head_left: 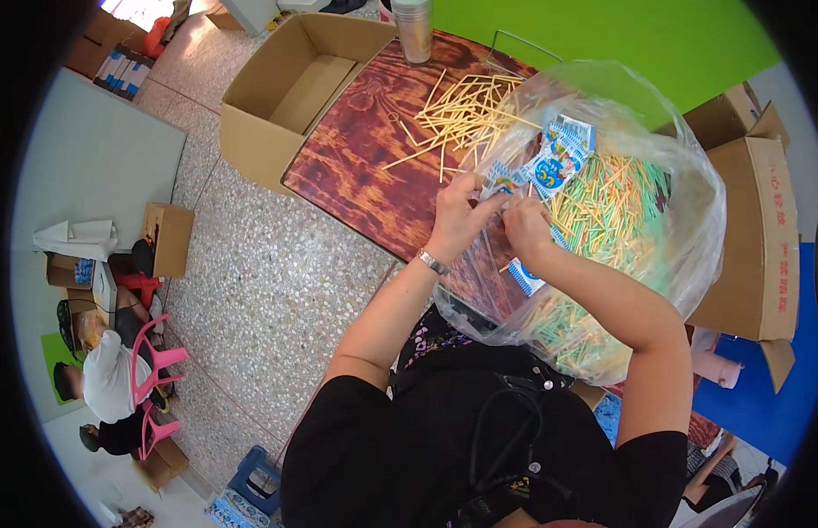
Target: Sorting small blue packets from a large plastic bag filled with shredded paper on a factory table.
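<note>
Head view: left hand (460, 211) and right hand (528, 227) both pinching a blue-white packet (500, 177), table's (352, 167) far-edge side of them.

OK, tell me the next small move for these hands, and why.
Probably steady the small blue-and-white packet with the left hand while the right hand works its near edge: both hands meet there, partly hiding it.

Packets (557, 163) blue and white, tabletop (356, 172) red-brown wood grain, loose sticks (475, 110) straw-yellow, bagged sticks (607, 198) green and orange.
</note>
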`<state>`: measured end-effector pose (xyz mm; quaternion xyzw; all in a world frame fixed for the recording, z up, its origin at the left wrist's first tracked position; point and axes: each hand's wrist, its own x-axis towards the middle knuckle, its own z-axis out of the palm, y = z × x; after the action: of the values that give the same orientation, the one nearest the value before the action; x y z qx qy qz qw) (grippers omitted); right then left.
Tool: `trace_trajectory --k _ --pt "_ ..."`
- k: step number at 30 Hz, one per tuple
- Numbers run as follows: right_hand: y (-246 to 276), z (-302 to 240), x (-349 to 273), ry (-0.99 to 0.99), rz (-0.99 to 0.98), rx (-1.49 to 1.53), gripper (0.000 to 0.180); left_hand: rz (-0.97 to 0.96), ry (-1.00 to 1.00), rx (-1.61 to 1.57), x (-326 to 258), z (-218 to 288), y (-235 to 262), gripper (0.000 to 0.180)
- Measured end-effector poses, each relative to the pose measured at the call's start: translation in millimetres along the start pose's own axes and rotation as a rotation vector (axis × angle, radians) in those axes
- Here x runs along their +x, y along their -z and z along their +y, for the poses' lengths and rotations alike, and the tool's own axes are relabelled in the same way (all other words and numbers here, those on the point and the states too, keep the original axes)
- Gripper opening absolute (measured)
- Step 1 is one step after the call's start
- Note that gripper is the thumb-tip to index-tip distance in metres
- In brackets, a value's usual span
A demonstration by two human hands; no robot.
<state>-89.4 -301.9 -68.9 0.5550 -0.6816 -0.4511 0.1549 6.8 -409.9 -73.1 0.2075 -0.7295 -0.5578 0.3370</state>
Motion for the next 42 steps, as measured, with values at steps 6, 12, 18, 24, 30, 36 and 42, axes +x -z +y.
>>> trace_trajectory --k 6,12,18,24,30,36,42 --pt "-1.4 132.7 -31.1 0.174 0.031 0.864 0.017 0.037 -0.206 0.11 1.3 21.5 2.5 0.024" --pt "38.3 208.0 -60.3 0.433 0.131 1.42 0.02 0.015 -0.318 0.19 3.1 33.5 -11.3 0.026" --pt "35.3 208.5 -49.5 0.483 -0.033 1.219 0.028 -0.006 -0.385 0.2 3.0 38.5 -19.8 0.027" --pt "42.2 212.6 -45.3 0.491 -0.127 1.071 0.028 -0.019 -0.477 0.221 1.8 41.5 -21.9 0.028" --pt "60.1 209.8 -45.0 0.405 -0.14 0.859 0.028 0.007 -0.542 0.305 1.8 44.5 -28.1 0.029" --pt "70.4 226.9 -65.2 0.331 0.064 1.081 0.033 -0.142 -0.234 0.167 -0.9 52.4 -31.1 0.026" --pt "-6.3 199.0 -69.7 0.205 0.433 1.41 0.038 -0.281 -0.092 -0.225 10.0 40.1 -48.6 0.022"
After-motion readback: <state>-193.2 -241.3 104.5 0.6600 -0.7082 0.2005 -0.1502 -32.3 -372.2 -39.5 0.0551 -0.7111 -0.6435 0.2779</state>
